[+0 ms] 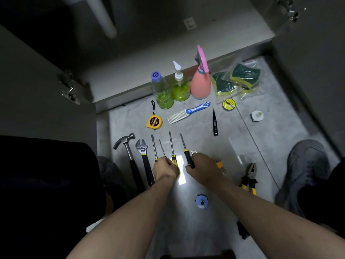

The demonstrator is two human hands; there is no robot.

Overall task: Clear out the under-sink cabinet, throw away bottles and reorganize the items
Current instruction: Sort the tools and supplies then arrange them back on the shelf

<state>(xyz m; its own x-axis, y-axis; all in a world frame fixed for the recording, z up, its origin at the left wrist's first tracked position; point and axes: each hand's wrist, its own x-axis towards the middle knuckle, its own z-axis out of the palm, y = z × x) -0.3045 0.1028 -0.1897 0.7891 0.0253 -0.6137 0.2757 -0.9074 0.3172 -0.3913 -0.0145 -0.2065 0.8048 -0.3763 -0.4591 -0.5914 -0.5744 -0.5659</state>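
Several yellow-and-black screwdrivers (172,146) lie side by side on the grey floor. My left hand (164,168) covers and grips the handles of the left ones. My right hand (200,168) holds the handle of the rightmost screwdriver (184,148). Against the open cabinet's front edge stand a clear bottle with a purple cap (162,90), a green pump bottle (180,85) and a pink spray bottle (200,81).
A hammer (128,150) and wrench (144,157) lie left of the screwdrivers. A tape measure (154,122), comb (188,113), tester pen (215,124), tape roll (229,104), bagged sponges (237,79), pliers (249,177), hex keys (220,165) and a blue cap (201,200) lie around. My shoe (302,172) is at right.
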